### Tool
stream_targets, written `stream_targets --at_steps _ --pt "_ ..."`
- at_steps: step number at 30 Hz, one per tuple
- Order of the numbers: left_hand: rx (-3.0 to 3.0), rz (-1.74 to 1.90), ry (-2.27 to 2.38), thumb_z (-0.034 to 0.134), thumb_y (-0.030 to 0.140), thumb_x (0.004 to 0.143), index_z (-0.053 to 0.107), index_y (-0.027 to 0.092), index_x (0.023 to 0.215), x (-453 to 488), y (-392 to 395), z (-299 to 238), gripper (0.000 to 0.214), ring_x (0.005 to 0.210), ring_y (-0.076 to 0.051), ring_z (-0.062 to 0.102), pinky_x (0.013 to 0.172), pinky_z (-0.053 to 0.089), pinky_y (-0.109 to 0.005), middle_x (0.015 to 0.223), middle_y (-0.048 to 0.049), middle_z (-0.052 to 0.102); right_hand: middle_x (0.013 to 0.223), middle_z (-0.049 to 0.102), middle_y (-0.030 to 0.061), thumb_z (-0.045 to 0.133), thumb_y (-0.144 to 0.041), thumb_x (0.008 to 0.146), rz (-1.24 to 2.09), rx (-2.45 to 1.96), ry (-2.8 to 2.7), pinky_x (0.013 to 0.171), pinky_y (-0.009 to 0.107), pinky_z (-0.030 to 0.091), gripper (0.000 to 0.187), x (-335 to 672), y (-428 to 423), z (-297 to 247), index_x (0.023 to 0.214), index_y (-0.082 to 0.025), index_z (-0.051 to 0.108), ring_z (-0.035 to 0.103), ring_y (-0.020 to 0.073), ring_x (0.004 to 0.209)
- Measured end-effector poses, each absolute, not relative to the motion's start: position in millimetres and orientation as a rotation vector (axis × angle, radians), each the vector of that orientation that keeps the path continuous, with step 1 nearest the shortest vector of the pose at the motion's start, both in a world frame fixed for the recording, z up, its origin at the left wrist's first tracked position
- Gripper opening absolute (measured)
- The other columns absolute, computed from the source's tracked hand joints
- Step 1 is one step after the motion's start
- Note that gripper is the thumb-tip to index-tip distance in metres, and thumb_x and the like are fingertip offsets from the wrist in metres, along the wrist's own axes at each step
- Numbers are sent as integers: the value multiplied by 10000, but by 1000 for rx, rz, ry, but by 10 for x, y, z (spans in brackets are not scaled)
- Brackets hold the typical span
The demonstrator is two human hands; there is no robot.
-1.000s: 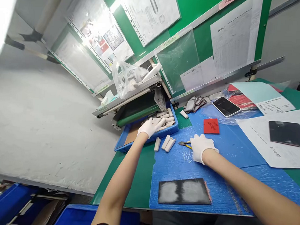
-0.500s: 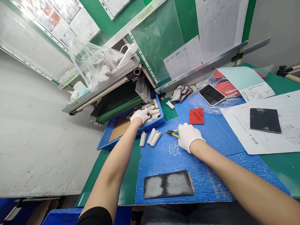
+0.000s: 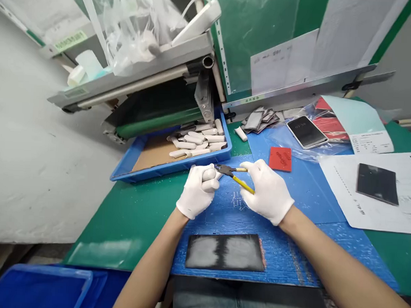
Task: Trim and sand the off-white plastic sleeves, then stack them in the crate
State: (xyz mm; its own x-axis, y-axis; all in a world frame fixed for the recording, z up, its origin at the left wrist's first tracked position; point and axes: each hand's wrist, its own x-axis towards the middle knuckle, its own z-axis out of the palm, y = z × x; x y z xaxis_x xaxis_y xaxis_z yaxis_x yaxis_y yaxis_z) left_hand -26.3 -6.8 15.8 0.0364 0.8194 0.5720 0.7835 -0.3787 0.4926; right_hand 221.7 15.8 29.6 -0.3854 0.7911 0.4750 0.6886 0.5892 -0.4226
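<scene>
Both of my hands wear white gloves and meet over the blue mat [image 3: 290, 248]. My left hand [image 3: 197, 190] is closed around a white cylindrical part [image 3: 209, 174] whose end shows at the top of the fist. My right hand [image 3: 267, 191] grips yellow-handled cutters [image 3: 232, 173], their dark jaws pointing at the part in my left hand. Just behind my hands a blue tray [image 3: 177, 167] holds several more white cylindrical parts [image 3: 197, 140].
A dark grey plate [image 3: 225, 251] lies on the mat near me. A red card [image 3: 280, 158], a phone [image 3: 305, 131] on plastic film, paper sheets with a black plate [image 3: 377, 183], and a conveyor [image 3: 156, 115] surround the work area. A blue bin [image 3: 36, 288] sits at lower left.
My left hand left the tray with a white part and came to the middle. My right hand lifted the cutters off the mat to meet it. The view tilted down and closer.
</scene>
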Motion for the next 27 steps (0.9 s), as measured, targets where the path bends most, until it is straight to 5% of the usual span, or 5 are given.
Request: stream_targets --at_steps 9,15,21,27 --pt "2486 1295 1644 683 216 926 592 204 1245 -305 -105 210 332 1093 -252 686 1056 512 -472 1207 -116 709 1049 654 106 633 -274 888 79 -1283 -2329 746 368 456 357 2129 89 319 1233 -181 631 654 292 972" --pt "2441 1247 1686 654 186 913 605 215 1219 -314 -92 171 311 1077 -251 689 1113 494 -522 1216 -102 700 933 748 32 553 -278 965 328 -1406 -2359 616 351 360 129 2117 3 314 1045 -236 646 697 237 751" --pt "2267 1404 1628 714 231 921 614 229 1172 -406 -37 128 270 1072 -246 671 977 595 -465 1165 -90 651 1146 759 58 659 -315 939 331 -1232 -2258 736 363 497 423 2132 23 227 1348 -219 613 738 269 1004" --pt "2313 1470 1640 731 274 949 604 226 1183 -390 -43 230 271 1014 -237 639 882 578 -445 1105 -89 644 1108 713 100 624 -343 974 180 -1157 -2324 811 391 528 434 2126 19 220 1371 -169 603 698 300 1043"
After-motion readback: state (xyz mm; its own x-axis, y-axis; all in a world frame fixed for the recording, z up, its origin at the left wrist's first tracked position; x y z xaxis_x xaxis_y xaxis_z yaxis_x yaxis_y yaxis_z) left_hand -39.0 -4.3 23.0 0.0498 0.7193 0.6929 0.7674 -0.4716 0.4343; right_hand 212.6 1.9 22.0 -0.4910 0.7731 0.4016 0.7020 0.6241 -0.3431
